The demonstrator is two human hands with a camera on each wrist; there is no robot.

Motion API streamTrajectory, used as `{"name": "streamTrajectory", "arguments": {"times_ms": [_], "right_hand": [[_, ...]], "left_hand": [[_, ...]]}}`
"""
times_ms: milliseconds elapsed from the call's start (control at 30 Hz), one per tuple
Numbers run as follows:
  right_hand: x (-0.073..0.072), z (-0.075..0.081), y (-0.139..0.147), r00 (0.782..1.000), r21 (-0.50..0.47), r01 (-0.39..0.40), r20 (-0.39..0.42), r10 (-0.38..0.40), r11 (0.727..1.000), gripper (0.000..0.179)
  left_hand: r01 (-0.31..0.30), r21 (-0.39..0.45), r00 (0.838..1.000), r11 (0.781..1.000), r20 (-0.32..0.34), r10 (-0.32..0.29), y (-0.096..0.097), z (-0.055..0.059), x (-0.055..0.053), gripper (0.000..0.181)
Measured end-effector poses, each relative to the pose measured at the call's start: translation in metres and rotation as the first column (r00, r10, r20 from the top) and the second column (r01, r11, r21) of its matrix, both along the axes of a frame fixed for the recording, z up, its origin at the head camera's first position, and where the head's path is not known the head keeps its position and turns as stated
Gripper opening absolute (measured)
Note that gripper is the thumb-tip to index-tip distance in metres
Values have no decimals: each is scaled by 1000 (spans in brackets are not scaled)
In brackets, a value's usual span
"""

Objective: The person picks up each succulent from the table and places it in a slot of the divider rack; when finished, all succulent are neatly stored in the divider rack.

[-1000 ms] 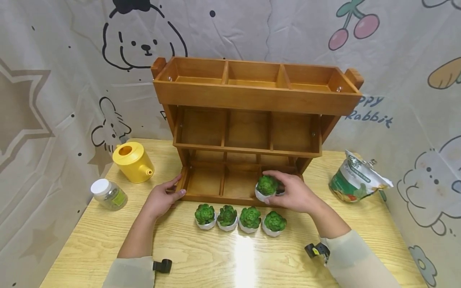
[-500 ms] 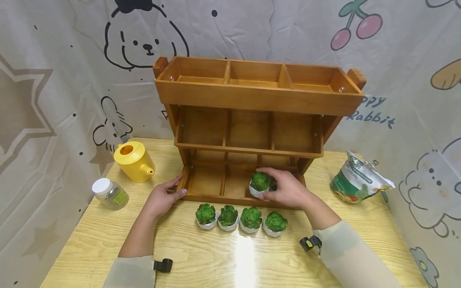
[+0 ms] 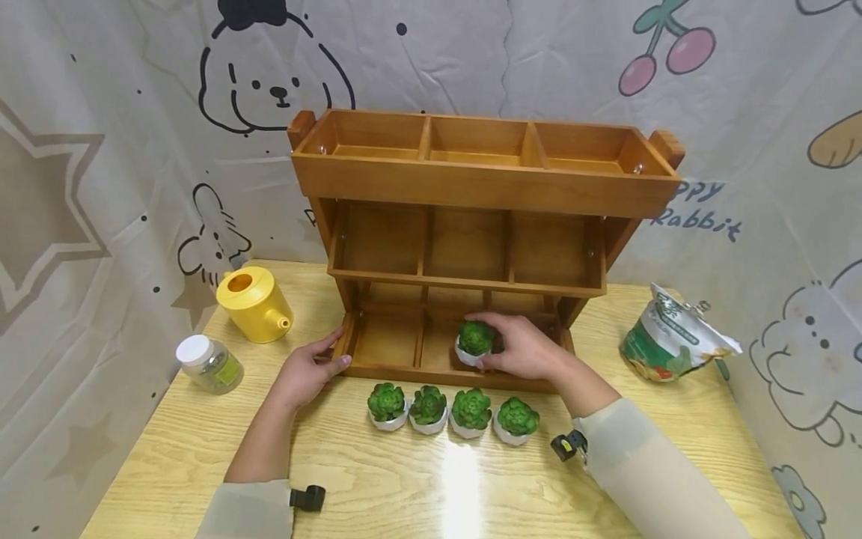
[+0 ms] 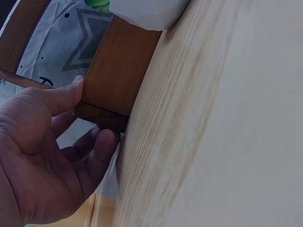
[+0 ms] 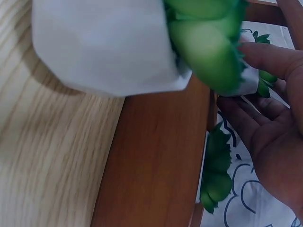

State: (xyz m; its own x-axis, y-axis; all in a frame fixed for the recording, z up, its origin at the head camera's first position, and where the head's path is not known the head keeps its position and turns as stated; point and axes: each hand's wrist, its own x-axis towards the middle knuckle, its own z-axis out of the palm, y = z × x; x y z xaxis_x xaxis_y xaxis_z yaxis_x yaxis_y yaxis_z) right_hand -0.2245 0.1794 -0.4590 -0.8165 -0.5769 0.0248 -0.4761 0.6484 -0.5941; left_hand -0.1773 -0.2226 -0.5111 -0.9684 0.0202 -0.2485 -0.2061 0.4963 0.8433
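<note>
My right hand (image 3: pixel 521 348) holds a small potted succulent (image 3: pixel 475 339), green in a white faceted pot, at the middle compartment of the bottom tier of a wooden tiered shelf (image 3: pixel 471 187). The right wrist view shows another succulent (image 5: pixel 218 172) in the tier's right compartment, which my hand mostly hides in the head view. My left hand (image 3: pixel 303 378) grips the left end of the bottom tier; in the left wrist view its thumb and fingers lie about the wooden corner (image 4: pixel 102 113). A row of several potted succulents (image 3: pixel 429 408) stands on the table before the shelf.
A yellow watering can (image 3: pixel 256 303) and a clear jar with a white lid (image 3: pixel 210 364) stand left of the shelf. To the right stands a clipped green and white bag (image 3: pixel 673 335). A printed cloth (image 3: pixel 498 60) hangs behind the wooden table (image 3: pixel 377 486).
My right hand has moved left with the succulent, from beside the right divider to within the middle compartment. The left hand keeps its place on the shelf's end.
</note>
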Motion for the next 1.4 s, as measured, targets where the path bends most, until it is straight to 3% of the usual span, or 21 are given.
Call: {"name": "streamTrajectory", "arguments": {"times_ms": [433,833,1200,1400], "right_hand": [[-14,-10,-23,997,77,-83,6,83,994,73],[-21,-12,-36,994,150,-114,18,112,982,71],[-25,-11,-39,996,179,-89,26,85,980,74],[-25,-9,-36,997,134,-67,54,60,989,75]], "left_hand": [[-8,-1,1000,1000,4,8,0,0,1,65],[-5,-17,1000,1000,11,5,0,0,0,65],[-6,-17,1000,1000,3,6,1,2,1,65],[-7,-8,1000,1000,9,8,1,2,0,65]]}}
